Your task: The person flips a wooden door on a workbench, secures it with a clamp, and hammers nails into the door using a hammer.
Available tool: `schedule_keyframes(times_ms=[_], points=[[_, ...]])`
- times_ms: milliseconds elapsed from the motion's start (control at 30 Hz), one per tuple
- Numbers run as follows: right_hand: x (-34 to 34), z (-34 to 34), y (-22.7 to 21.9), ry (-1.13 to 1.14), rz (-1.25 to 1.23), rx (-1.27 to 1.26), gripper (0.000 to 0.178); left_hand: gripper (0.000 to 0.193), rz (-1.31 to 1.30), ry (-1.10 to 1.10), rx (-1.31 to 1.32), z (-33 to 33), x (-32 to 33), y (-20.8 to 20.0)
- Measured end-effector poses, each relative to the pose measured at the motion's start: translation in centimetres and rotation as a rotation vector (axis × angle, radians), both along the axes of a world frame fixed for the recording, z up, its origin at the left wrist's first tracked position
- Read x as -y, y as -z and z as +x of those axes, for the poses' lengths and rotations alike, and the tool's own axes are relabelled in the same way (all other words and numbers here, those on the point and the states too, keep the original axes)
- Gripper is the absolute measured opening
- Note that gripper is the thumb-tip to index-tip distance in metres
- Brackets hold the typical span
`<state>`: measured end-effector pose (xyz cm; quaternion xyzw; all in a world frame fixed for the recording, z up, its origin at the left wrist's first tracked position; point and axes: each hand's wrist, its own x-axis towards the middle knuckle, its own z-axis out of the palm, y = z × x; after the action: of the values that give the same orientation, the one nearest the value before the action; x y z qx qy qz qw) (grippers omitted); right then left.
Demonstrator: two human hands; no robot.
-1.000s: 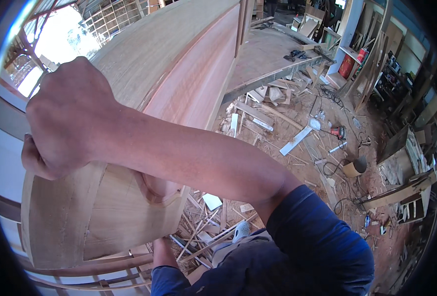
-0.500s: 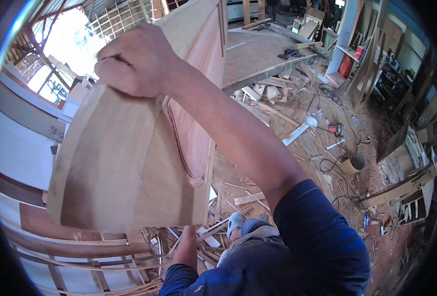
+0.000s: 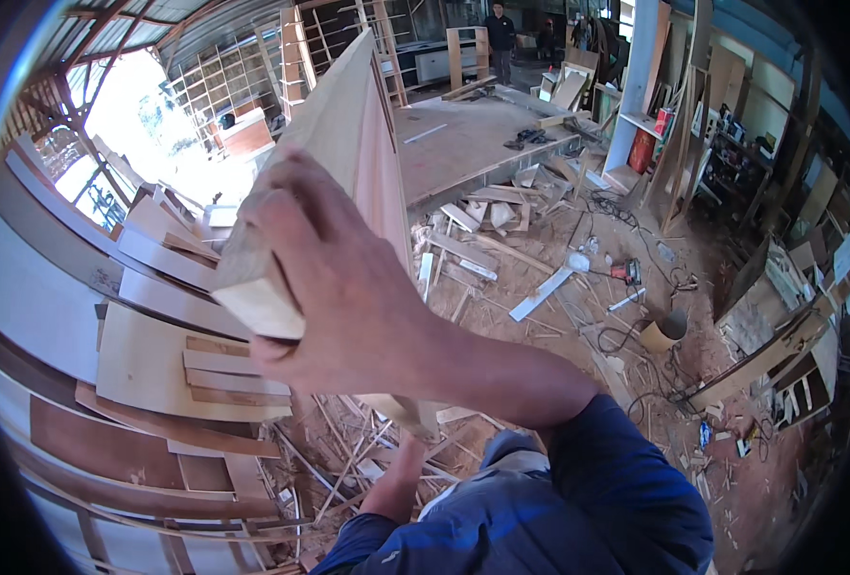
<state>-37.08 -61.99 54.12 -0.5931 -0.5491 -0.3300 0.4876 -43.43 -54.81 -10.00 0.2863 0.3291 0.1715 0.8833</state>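
Note:
A long pale wooden door (image 3: pixel 343 125), with a reddish panelled face, stands before me, its thick edge turned toward me. My right hand (image 3: pixel 324 273) is closed around this edge near its upper near corner, fingers over the far side and thumb underneath. Below it, my left hand (image 3: pixel 409 455) reaches to the door's lower end. The door hides its fingers, so I cannot tell how they are placed.
Stacked boards (image 3: pixel 156 369) lie at left. Wood offcuts (image 3: pixel 492 211), a red power tool (image 3: pixel 626 272), cables and a round bin (image 3: pixel 663 331) are on the littered floor at right. A low platform (image 3: pixel 473 129) is beyond; a person (image 3: pixel 500 43) stands at the back.
The door has turned from its broad side to nearly edge-on. My right hand has moved lower and to the right with it. More of the far workshop and the stacked boards shows.

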Motion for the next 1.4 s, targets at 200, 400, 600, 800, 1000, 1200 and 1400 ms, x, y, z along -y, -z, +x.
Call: schedule_keyframes(times_ms=[200,400,600,800,1000,1200,1400], points=[[5.5,3.3,-1.1,-0.1,-0.056,-0.018,0.074,0.063,-0.169,0.064,0.047,5.1,6.1,1.6],[14.3,8.7,-0.6,-0.123,-0.021,-0.105,0.086,0.064,-0.292,0.167,0.048,9.9,11.6,3.7],[17.4,8.2,0.9,-0.124,0.18,-0.357,0.087,0.065,-0.341,0.223,0.006,10.5,13.9,5.1],[17.9,7.3,4.8,-0.028,0.133,-0.193,0.095,0.066,-0.242,0.18,-0.106,10.0,15.1,4.6],[21.9,8.3,6.9,0.226,0.172,-0.208,0.09,0.063,-0.094,0.276,-0.11,14.3,20.8,3.0],[31.9,17.1,4.6,0.312,0.108,-0.166,0.095,0.062,0.469,0.931,-0.22,20.6,21.8,-0.6],[36.2,24.4,5.1,0.105,0.208,-0.269,0.098,0.074,1.248,0.249,0.151,32.4,15.5,-22.7]])
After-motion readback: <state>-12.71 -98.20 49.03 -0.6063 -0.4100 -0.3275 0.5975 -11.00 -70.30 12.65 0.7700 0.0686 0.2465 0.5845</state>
